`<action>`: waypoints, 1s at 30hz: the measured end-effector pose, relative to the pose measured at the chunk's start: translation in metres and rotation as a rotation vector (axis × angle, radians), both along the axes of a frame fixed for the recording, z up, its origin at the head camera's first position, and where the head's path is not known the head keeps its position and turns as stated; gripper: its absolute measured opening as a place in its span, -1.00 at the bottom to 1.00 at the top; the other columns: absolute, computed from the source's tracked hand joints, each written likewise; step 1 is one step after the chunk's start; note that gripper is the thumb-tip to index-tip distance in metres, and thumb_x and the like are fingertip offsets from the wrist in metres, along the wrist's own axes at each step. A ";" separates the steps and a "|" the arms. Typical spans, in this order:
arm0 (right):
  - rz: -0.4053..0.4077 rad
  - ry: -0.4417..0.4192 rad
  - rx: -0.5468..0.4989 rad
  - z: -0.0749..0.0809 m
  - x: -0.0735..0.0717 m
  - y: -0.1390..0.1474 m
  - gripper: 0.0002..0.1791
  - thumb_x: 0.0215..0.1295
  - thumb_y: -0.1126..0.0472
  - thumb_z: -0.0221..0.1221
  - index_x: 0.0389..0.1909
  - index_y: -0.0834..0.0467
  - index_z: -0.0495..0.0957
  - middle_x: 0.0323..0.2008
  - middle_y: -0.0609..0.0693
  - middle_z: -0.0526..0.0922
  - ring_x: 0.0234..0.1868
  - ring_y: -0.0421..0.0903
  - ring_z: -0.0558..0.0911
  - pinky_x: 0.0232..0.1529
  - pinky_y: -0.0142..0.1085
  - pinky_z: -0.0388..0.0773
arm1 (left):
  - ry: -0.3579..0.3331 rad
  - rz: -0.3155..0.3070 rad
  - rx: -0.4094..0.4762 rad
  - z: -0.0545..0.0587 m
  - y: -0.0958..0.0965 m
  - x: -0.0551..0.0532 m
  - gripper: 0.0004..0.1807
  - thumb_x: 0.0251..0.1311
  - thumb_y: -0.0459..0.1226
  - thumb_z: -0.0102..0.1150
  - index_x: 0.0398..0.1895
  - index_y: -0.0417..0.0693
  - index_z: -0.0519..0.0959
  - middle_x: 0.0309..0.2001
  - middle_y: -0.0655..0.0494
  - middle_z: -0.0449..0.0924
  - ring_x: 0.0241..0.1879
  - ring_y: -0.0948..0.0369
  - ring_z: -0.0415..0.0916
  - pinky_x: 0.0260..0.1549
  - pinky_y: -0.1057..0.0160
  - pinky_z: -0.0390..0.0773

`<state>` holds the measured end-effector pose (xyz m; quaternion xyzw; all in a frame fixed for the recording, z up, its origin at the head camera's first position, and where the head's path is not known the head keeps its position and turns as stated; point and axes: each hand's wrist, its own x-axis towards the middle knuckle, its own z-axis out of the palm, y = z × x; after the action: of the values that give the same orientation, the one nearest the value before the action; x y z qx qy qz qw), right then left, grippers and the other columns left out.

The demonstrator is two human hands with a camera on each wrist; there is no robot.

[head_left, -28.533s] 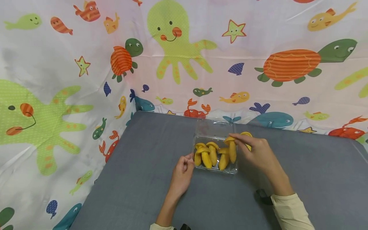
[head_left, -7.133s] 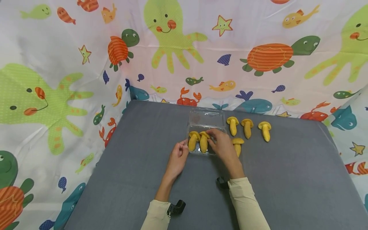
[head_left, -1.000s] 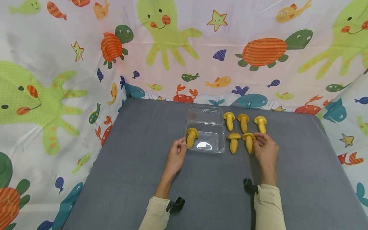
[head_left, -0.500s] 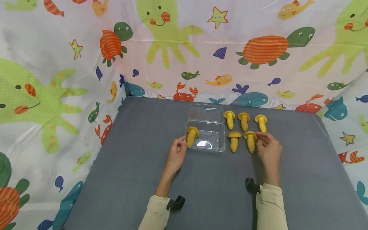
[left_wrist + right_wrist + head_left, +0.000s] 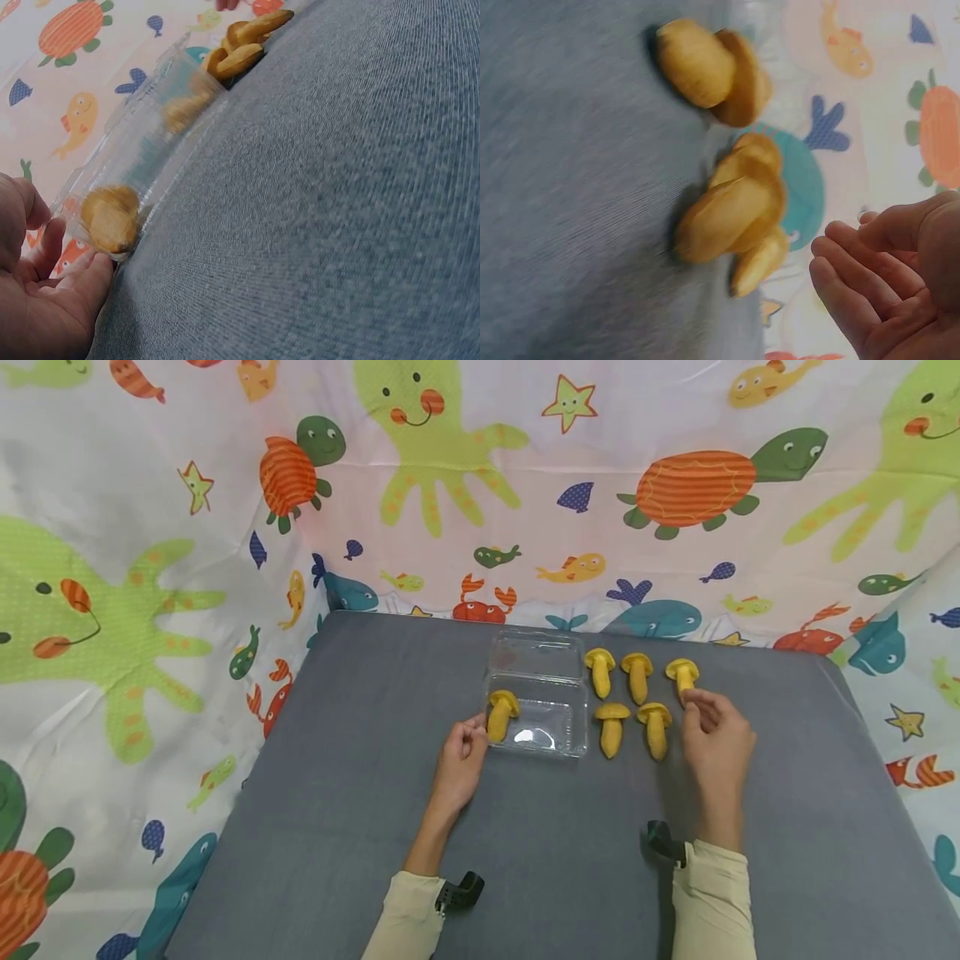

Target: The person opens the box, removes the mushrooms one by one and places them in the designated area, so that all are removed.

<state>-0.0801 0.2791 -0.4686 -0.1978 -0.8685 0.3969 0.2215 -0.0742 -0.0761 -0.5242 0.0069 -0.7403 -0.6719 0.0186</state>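
My left hand (image 5: 460, 764) pinches the left edge of a clear plastic clamshell box (image 5: 551, 722), whose lid lies folded back behind it. One yellow mushroom (image 5: 501, 717) lies inside at the box's left end. To the right of the box, several yellow mushrooms lie in two rows on the cloth. My right hand (image 5: 716, 739) is beside the nearer row's right mushroom (image 5: 656, 731), its fingertips in front of the back row's right mushroom (image 5: 682, 672). In the right wrist view its fingers (image 5: 862, 281) are loosely bent, with nothing between them, apart from the mushrooms.
Grey cloth (image 5: 360, 793) covers the table. A sea-animal curtain (image 5: 450, 485) hangs along the back and both sides, with the box and back row near its lower edge. Each wrist wears a black camera (image 5: 461, 892).
My right hand has let go of the nearer row's right mushroom and moved slightly right. My left hand keeps its hold on the box. Earlier, the box held several mushrooms; now one lies inside.
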 end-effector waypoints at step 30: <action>0.221 0.375 -0.088 0.080 0.015 -0.083 -0.68 0.49 0.31 0.27 0.19 0.25 0.69 0.08 0.13 0.79 0.10 -0.11 0.77 -0.01 -0.55 0.58 | 0.013 0.048 0.046 0.005 0.004 0.004 -0.80 0.57 -0.36 0.11 -0.24 -0.34 0.46 0.35 -0.27 0.55 0.41 -0.09 0.47 0.34 -0.14 0.42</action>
<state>-0.0656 0.1962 -0.3889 -0.0337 -0.8103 0.4861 0.3256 -0.0701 -0.0716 -0.5189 0.0209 -0.7243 -0.6880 0.0394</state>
